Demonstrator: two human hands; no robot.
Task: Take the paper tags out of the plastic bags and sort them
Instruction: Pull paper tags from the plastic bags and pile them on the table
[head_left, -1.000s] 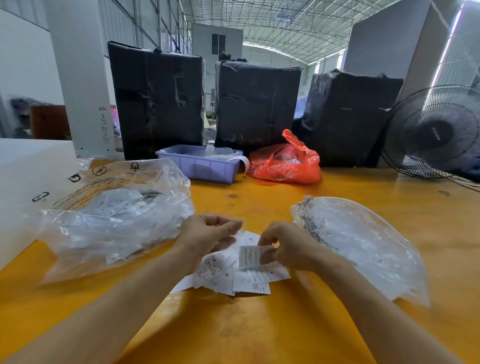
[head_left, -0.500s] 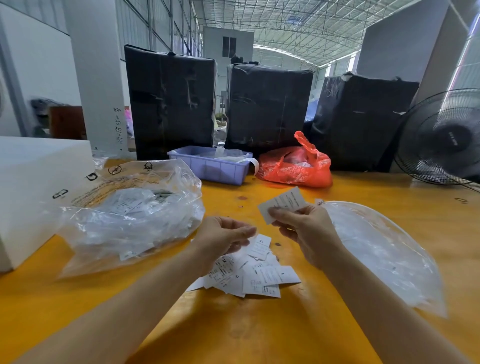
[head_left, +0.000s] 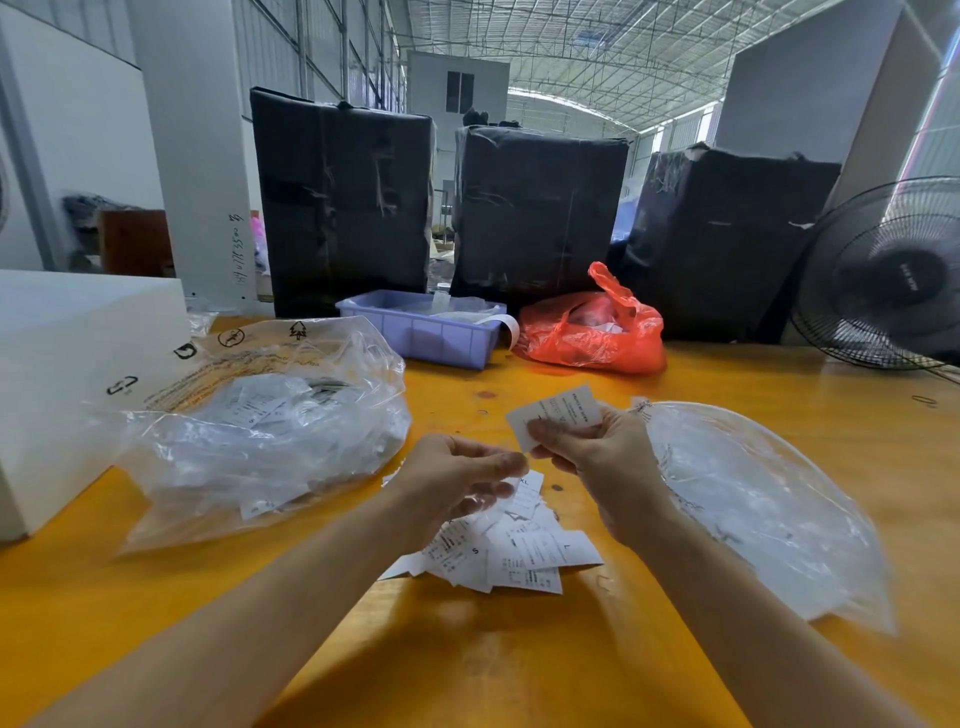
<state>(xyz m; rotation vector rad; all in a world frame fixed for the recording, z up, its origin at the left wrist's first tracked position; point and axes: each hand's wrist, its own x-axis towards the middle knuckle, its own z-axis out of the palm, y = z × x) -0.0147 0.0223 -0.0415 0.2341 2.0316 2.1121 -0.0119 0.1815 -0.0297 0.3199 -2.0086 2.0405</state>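
My right hand pinches a white paper tag and holds it up over the orange table. Just left of it, my left hand has its fingers curled, with thumb and forefinger pinched on what looks like a small clear plastic sleeve, faintly seen. Below both hands lies a loose pile of white tags marked with size letters. A large clear bag full of bagged tags sits at the left. Another large clear plastic bag lies at the right, against my right wrist.
A white box stands at the left table edge. At the back are a purple tray, a red plastic bag, three black wrapped bales and a black fan at the right.
My right hand lifted one tag up out of the pile and away from my left hand. The left hand stayed over the pile with its fingers curled.
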